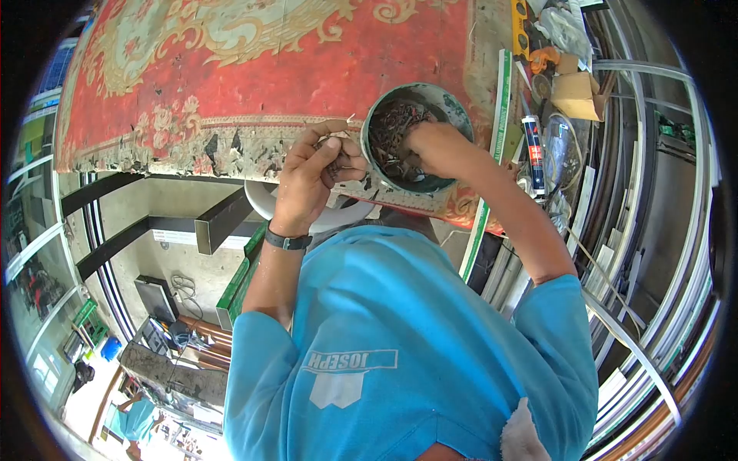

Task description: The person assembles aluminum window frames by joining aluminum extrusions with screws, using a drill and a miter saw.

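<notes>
My left hand (321, 165), with a dark band on the wrist, is curled palm-up beside the bucket. Small dark metal pieces (338, 160), perhaps screws, lie in its bent fingers. A thin light sliver sticks up near the fingertips. My right hand (437, 150) reaches into a round dark green bucket (455, 107), its fingertips hidden among the contents. Many small dark loose pieces (396, 127), mixed like screws and scraps, fill the bucket's lower part. The bucket stands at the near edge of a table with a worn red patterned cover (307, 77).
Right of the bucket lie a green-and-white aluminium strip (501, 107), a sealant tube (533, 154), a cardboard box (576, 95) and a yellow level (520, 29). Long metal profiles (653, 307) run along the right side. Dark beams (211, 230) jut out at left below the table.
</notes>
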`<state>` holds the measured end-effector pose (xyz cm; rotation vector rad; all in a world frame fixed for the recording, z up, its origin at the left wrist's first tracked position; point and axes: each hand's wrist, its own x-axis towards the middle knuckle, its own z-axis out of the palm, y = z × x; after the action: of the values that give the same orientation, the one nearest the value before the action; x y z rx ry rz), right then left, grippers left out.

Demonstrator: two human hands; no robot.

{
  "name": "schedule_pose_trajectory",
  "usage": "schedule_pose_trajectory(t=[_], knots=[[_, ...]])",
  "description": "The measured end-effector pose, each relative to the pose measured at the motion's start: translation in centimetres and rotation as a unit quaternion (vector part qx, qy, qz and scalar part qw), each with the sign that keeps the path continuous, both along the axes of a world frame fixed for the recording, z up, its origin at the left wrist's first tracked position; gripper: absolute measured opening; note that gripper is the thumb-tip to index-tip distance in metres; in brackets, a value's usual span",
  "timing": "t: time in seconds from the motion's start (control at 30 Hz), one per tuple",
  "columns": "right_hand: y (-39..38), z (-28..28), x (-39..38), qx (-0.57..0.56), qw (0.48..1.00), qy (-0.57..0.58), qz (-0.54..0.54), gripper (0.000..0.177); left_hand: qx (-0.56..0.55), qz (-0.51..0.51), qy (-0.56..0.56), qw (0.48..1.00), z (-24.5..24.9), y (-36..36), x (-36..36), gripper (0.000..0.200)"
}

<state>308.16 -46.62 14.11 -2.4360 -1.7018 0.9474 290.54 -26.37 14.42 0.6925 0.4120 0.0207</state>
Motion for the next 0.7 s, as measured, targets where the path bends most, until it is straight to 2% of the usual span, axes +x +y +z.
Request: schedule_pose_trajectory(t=[0.13,0.2,0.23,0.33,0.43,0.53,0.57,0.63,0.7], knots=[[0.3,0.2,0.6,-0.004,1.0,0.01,0.001,0.014,0.004,-0.002,-0.006,1.0,0.2,-0.1,0.2,0.028],[0.2,1.4,1.7,0.12,0.986,0.051,-0.105,0.014,0.01,0.003,-0.007,1.0,0.5,-0.1,0.2,0.028],[0.4,2.2,2.1,0.18,0.969,0.074,-0.154,0.015,0.012,0.008,-0.005,1.0,0.7,-0.1,-0.1,0.027],[0.8,6.2,2.6,0.088,0.896,0.28,-0.332,0.022,0.031,0.008,0.014,0.999,1.2,-0.3,-0.1,0.026],[0.6,6.7,2.5,0.106,0.833,0.387,-0.381,0.025,0.001,-0.026,-0.003,1.0,0.5,-0.6,-0.1,0.028],[1.2,7.1,1.4,0.119,0.761,0.466,-0.436,0.028,0.143,-0.049,-0.016,0.988,1.9,-2.0,0.6,0.03],[1.6,7.0,0.8,0.125,0.727,0.5,-0.455,0.028,0.229,-0.035,-0.038,0.972,3.2,-2.6,0.9,0.031],[2.6,6.5,-0.5,0.137,0.65,0.563,-0.492,0.027,0.298,0.011,-0.074,0.952,2.6,-3.5,1.6,0.031],[3.3,6.8,-1.1,0.129,0.689,0.539,-0.467,0.029,0.33,0.043,-0.08,0.939,0.5,-3.0,2.2,0.025]])
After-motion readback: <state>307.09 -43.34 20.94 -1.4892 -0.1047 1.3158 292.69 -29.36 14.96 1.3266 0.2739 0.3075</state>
